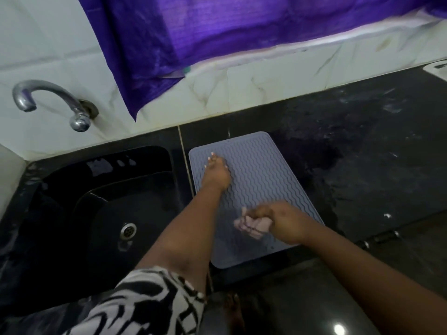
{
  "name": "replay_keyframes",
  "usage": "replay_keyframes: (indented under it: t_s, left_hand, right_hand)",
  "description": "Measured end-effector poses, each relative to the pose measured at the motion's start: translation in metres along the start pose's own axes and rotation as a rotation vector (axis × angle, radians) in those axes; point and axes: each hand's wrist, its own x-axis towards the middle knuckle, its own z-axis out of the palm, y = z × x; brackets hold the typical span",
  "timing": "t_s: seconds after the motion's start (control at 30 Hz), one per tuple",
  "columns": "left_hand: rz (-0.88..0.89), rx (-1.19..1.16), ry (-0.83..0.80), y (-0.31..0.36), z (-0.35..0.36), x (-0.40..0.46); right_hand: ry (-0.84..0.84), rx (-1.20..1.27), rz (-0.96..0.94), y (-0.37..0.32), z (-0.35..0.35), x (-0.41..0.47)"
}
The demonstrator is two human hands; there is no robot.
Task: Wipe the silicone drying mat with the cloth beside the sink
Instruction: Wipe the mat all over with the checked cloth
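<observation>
A grey silicone drying mat [261, 175] with a wavy ribbed pattern lies on the black countertop just right of the sink. My left hand [216, 174] presses flat on the mat's far left part, fingers straight. My right hand [281, 222] grips a bunched pale pink cloth [251, 226] against the near half of the mat. Both cloth and right hand look blurred.
A black sink [101, 213] with a metal drain [128, 230] sits to the left, a chrome tap [48, 100] on the tiled wall above it. The black countertop [362, 153] extends right, with wet smears. A purple curtain [217, 32] hangs over the wall.
</observation>
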Motion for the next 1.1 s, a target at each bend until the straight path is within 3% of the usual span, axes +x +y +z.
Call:
replay_keyframes:
  t_s: [0.13,0.23,0.37,0.5,0.67,0.73,0.83,0.9,1.0,1.1]
  left_hand:
    - [0.079,0.176,0.253,-0.010,0.038,-0.051]
    - [0.094,0.255,0.167,-0.022,0.056,-0.065]
    - [0.053,0.342,0.029,-0.019,0.057,-0.058]
    - [0.027,0.340,-0.050,-0.013,0.049,-0.061]
    - [0.005,0.263,-0.202,0.000,0.026,-0.068]
    - [0.028,0.143,-0.153,0.002,0.017,-0.068]
    - [0.054,0.020,0.069,-0.003,0.005,-0.062]
    - [0.048,0.007,0.111,-0.007,0.000,-0.052]
    - [0.067,0.022,0.173,-0.013,-0.013,-0.029]
    - [0.108,0.216,0.148,-0.014,-0.022,0.004]
  right_hand:
    - [0.043,-0.112,0.094,0.003,0.037,0.023]
    - [0.018,-0.330,0.088,0.012,0.059,0.009]
    - [0.058,-0.165,0.183,0.021,0.062,-0.017]
    - [-0.031,-0.077,0.227,0.020,0.057,-0.039]
    - [-0.100,0.407,0.297,0.028,-0.002,-0.054]
    - [-0.081,0.658,0.271,0.036,-0.024,-0.059]
    - [-0.135,0.956,0.190,0.039,-0.045,-0.044]
    - [-0.122,1.005,0.185,0.035,-0.048,-0.029]
    - [-0.007,0.894,0.249,0.027,-0.059,0.011]
    - [0.074,0.717,0.285,0.018,-0.083,0.063]
